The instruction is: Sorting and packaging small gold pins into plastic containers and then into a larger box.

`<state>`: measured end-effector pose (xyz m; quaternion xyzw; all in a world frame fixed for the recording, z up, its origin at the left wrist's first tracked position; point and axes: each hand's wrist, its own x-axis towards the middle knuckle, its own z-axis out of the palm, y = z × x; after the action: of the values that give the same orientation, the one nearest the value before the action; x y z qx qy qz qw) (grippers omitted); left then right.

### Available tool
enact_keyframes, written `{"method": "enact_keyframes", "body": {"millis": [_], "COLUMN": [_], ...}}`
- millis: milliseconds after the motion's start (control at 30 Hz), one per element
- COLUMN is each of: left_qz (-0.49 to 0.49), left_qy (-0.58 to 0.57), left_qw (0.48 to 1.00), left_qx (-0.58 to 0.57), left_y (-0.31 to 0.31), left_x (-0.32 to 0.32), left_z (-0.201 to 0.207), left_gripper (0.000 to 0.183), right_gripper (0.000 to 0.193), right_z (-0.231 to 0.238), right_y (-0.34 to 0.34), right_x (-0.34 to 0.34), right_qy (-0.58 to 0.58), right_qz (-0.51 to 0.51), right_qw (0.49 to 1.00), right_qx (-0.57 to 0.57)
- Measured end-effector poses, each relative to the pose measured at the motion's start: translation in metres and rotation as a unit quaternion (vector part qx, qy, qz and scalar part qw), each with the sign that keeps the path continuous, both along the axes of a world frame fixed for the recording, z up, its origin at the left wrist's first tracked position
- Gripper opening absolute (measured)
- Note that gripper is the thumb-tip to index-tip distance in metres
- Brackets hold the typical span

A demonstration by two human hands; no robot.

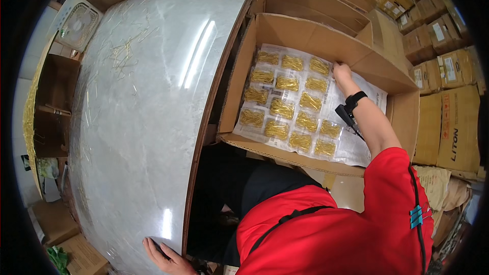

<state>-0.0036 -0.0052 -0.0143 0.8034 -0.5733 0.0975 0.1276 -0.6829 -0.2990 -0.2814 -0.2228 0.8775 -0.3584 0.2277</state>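
My right hand (342, 73) reaches into a large open cardboard box (326, 35), its fingers closed at the far edge of a printed paper sheet (376, 91). What they pinch, if anything, is too small to make out. Clear packets of thin gold-coloured metal pieces (287, 82) lie in rows on that sheet. One packet (319, 66) is right beside the hand. My left hand (165, 258) rests on the near corner of a glossy grey table (153, 137), fingers stretched out. A dark patch shows between the fingers; its nature is unclear.
Loose gold-coloured pieces (122, 53) are scattered on the table's far left. A white fan (81, 23) stands beyond its left edge. Another open carton (310, 2) sits behind the box. Stacked cartons (448, 127) line the right side.
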Motion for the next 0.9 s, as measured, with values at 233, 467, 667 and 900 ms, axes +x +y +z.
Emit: {"method": "enact_keyframes", "body": {"millis": [233,467,667,900], "left_qz": [0.006,0.01,0.004,-0.003], "left_qy": [0.005,0.016,0.02,0.031], "left_qw": [1.0,1.0,1.0,0.999], "left_qx": [-0.009,-0.01,-0.022,-0.03], "left_y": [-0.002,-0.006,-0.008,-0.009], "left_x": [-0.001,-0.012,-0.008,-0.011], "left_z": [-0.001,0.005,0.001,0.006], "left_gripper": [0.039,0.039,0.039,0.037], "right_gripper": [0.019,0.024,0.014,0.021], "right_z": [0.008,0.02,0.01,0.072], "right_y": [0.009,-0.001,0.031,0.056], "right_x": [-0.009,0.012,-0.013,0.04], "right_qy": [-0.084,-0.073,-0.114,-0.321], "right_qz": [0.07,0.017,0.047,0.04], "right_qw": [0.994,0.997,0.992,0.942], "right_qx": [-0.012,-0.021,-0.038,-0.095]}}
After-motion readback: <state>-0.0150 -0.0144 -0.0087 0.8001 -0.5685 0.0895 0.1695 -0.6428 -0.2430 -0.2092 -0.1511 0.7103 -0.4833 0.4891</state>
